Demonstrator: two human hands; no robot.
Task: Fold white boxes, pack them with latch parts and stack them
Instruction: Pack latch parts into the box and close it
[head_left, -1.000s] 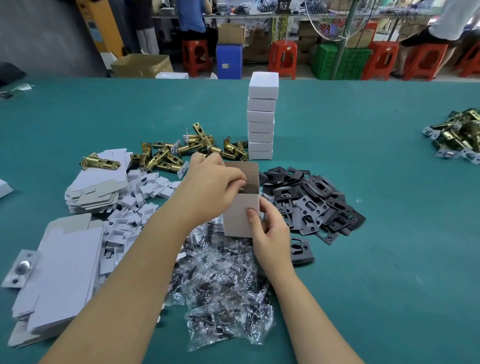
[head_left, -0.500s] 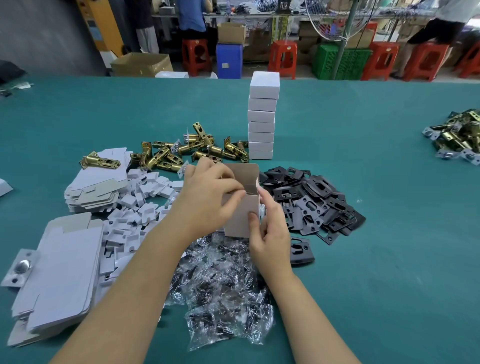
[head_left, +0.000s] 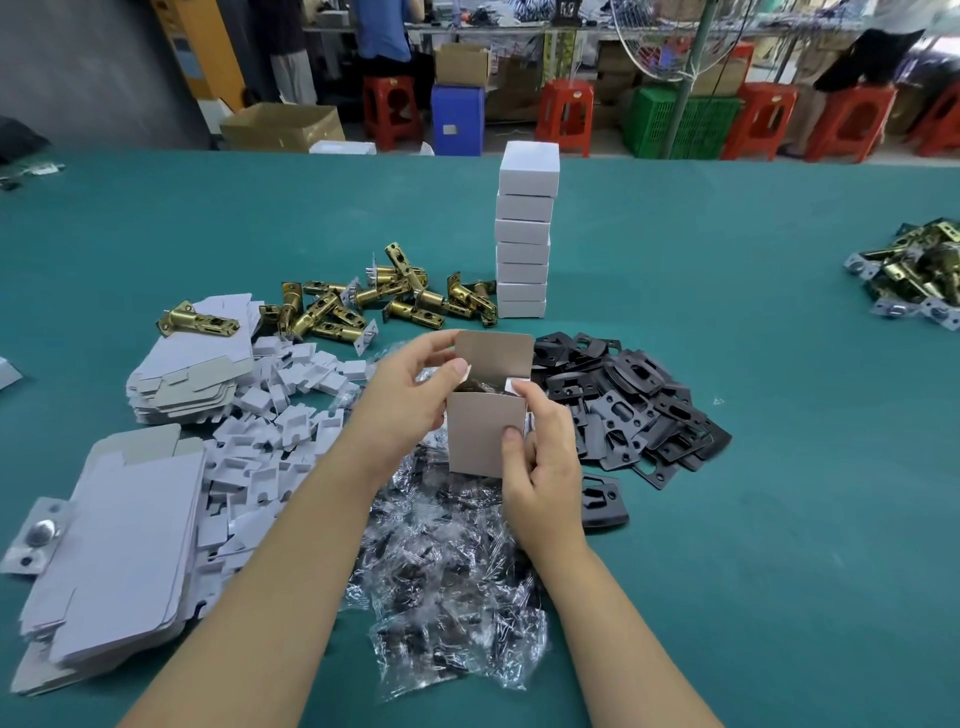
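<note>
I hold an open white box (head_left: 485, 434) upright above the table, its top flap standing up and dark parts visible inside. My left hand (head_left: 410, 400) grips the box's left side, with the thumb at the opening. My right hand (head_left: 540, 462) holds the right side, thumb pressed on the front face. A tall stack of closed white boxes (head_left: 524, 234) stands behind. Brass latches (head_left: 374, 301) lie at the back left. Black strike plates (head_left: 628, 410) are heaped at the right, and clear bags of small dark parts (head_left: 447, 561) lie under my forearms.
Flat unfolded box blanks (head_left: 119, 545) and small white card inserts (head_left: 275, 431) cover the left side of the green table (head_left: 779, 493). Another heap of brass latches (head_left: 919, 270) lies at the far right. Stools, crates and people stand beyond the table's far edge.
My left hand has drawn back from inside the box opening to its left edge. The top flap now stands fully upright and the box's contents show.
</note>
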